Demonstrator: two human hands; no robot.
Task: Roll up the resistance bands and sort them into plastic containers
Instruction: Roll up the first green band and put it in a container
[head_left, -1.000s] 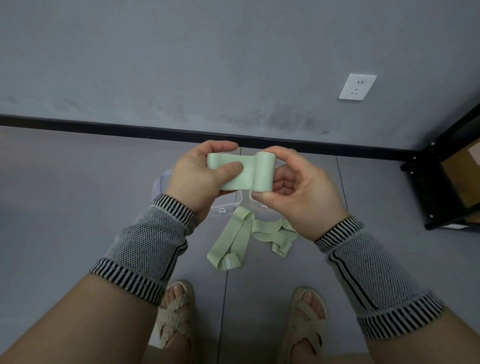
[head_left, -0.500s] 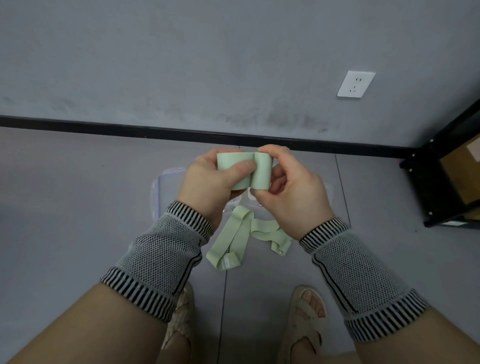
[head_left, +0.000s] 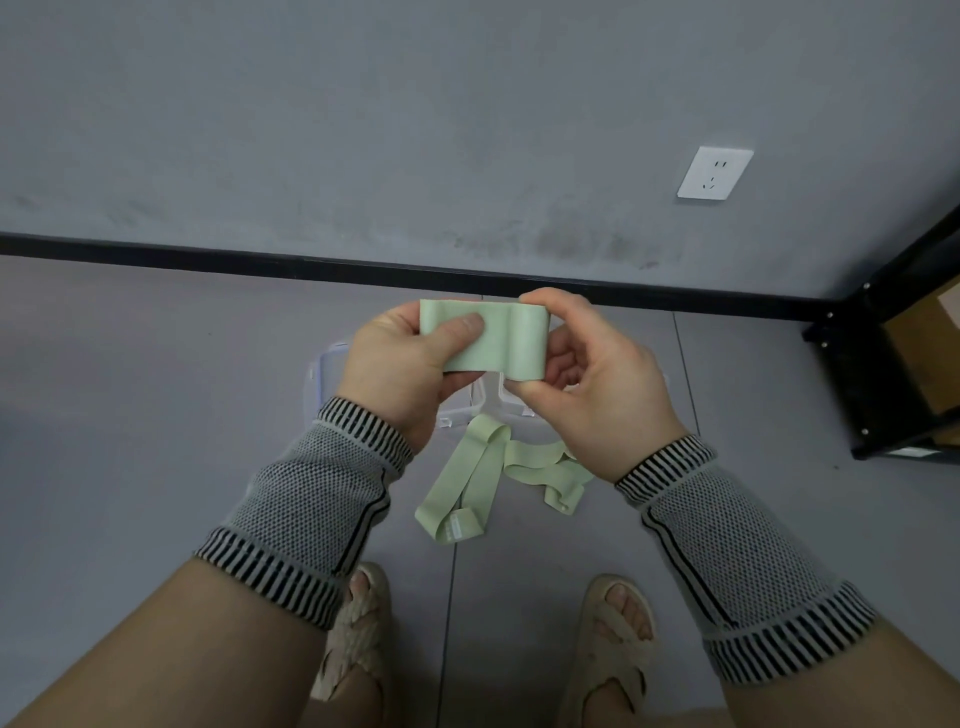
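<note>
Both hands grasp green band: left hand grip pinches flat end, right hand grip pinches rolled end.

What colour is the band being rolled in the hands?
Pale mint green: the resistance band, seen in the head view, the only one.

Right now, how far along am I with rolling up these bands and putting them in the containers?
Nothing looks finished yet: the clear plastic containers on the floor are mostly hidden behind your hands. In hand: one pale green resistance band, partly rolled at its right end, gripped by your left hand and right hand. Left: finishing that roll, then the loose pale green bands lying unrolled on the floor.
</note>
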